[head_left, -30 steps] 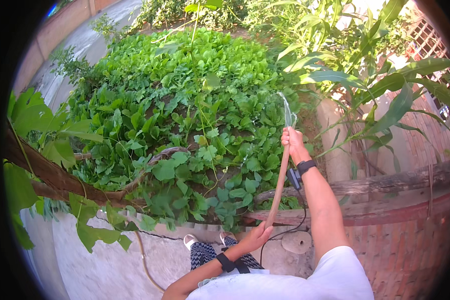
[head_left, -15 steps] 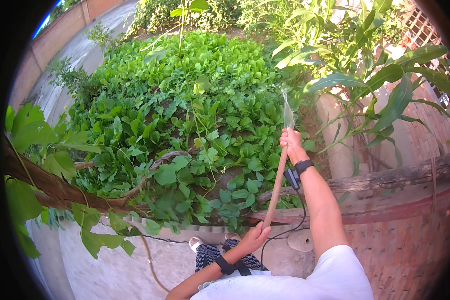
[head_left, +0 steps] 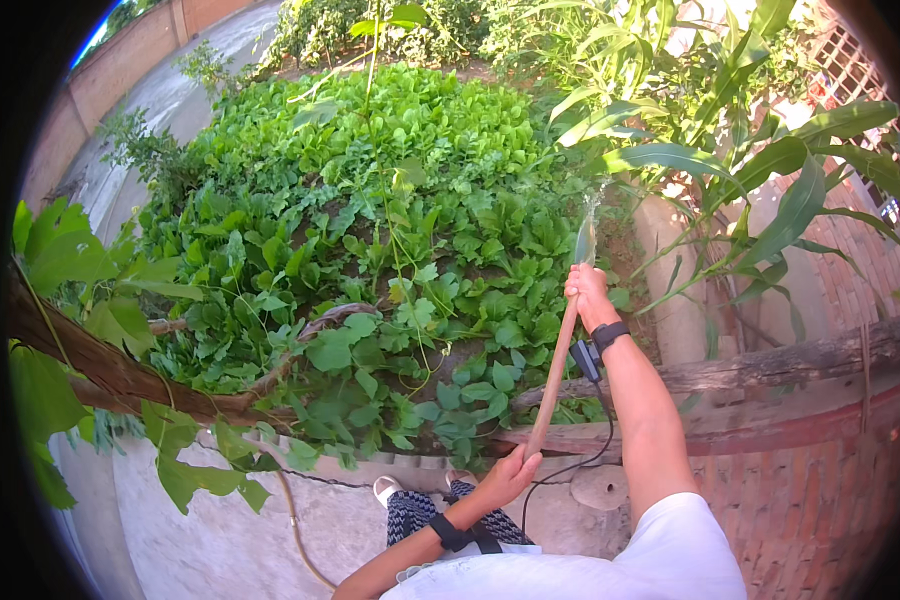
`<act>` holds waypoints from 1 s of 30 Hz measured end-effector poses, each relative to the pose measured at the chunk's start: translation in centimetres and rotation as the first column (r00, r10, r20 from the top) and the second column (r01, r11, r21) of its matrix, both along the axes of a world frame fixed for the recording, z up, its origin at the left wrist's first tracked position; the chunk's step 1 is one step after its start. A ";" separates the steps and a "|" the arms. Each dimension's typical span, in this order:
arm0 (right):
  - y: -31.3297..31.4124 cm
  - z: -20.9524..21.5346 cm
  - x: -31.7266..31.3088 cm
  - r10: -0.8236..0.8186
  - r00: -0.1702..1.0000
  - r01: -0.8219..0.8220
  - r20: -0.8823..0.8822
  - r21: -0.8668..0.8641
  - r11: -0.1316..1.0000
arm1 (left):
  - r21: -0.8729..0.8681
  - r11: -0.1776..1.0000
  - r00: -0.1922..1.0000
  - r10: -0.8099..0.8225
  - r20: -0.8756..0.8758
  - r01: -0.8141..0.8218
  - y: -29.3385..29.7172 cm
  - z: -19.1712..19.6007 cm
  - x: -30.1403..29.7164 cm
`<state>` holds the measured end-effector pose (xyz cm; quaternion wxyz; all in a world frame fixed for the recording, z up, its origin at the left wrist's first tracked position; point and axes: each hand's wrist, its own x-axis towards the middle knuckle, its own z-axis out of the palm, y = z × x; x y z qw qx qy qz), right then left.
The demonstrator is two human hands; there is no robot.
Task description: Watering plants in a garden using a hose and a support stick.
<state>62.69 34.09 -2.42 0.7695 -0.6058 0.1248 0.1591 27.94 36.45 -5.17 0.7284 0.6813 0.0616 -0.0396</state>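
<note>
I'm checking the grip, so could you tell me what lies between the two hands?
Only the bare wooden handle spans between left hand and right hand, in the head view.

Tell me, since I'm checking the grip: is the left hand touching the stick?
Touching. The head view shows the left hand closed round the lower end of the stick, with no gap; the right hand grips its upper end.

The right hand (head_left: 588, 292) is closed in a fist, its arm stretched forward and nearly straight, a black band on the wrist just behind the grip. The left hand (head_left: 508, 475) is closed lower down and nearer the body, the forearm bent across, a black band behind that grip too. The 2 hands sit well apart.
</note>
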 end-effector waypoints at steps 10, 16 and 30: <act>-0.4 -1.0 0.1 -0.051 0.999 0.051 0.007 -0.030 0.998 | -0.038 0.999 0.999 -0.018 -0.028 0.017 -0.3 -0.7 0.3; -0.1 -0.5 0.1 -0.045 0.997 0.046 0.055 -0.017 0.999 | -0.068 0.997 0.997 -0.032 -0.068 0.027 -0.3 -1.0 0.7; 1.0 2.2 2.0 -0.007 0.992 0.012 0.125 -0.037 0.999 | -0.133 0.991 0.999 -0.009 -0.050 0.002 -0.9 -0.8 2.8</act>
